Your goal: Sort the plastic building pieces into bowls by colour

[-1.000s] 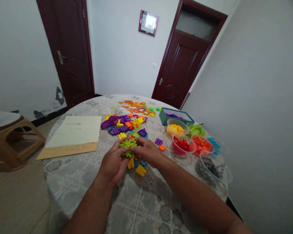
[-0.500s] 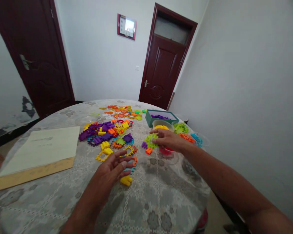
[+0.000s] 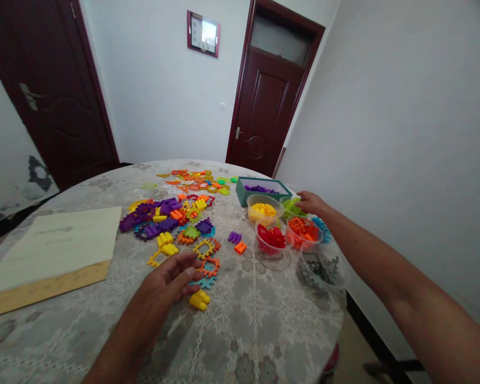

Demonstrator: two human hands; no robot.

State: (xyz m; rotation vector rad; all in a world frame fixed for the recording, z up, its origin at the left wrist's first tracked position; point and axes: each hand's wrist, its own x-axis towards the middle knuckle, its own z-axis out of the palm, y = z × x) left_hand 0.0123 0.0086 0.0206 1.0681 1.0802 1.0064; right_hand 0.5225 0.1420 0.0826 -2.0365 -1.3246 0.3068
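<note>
Now our right hand (image 3: 311, 202) reaches over the green bowl (image 3: 291, 207) at the far right of the worktop (image 3: 244, 320); its fingers curl downward, and we cannot tell whether they pinch a green piece or have let go. Judged from this, we'd keep the wrist low over the rim so pieces fall inside, clear of the yellow bowl (image 3: 264, 209) and orange bowl (image 3: 304, 228) just beside. Our left hand (image 3: 168, 278) hovers, fingers loosely spread, holding nothing, near a yellow block (image 3: 199, 300) and orange frames (image 3: 209, 265). Pieces: hard glossy plastic, toothed edges, open squares, stubby bricks. Bowls: thin, clear, round. Cloth: lacy, pale, patterned. Loose pile (image 3: 172, 213) lies mid-worktop.
</note>
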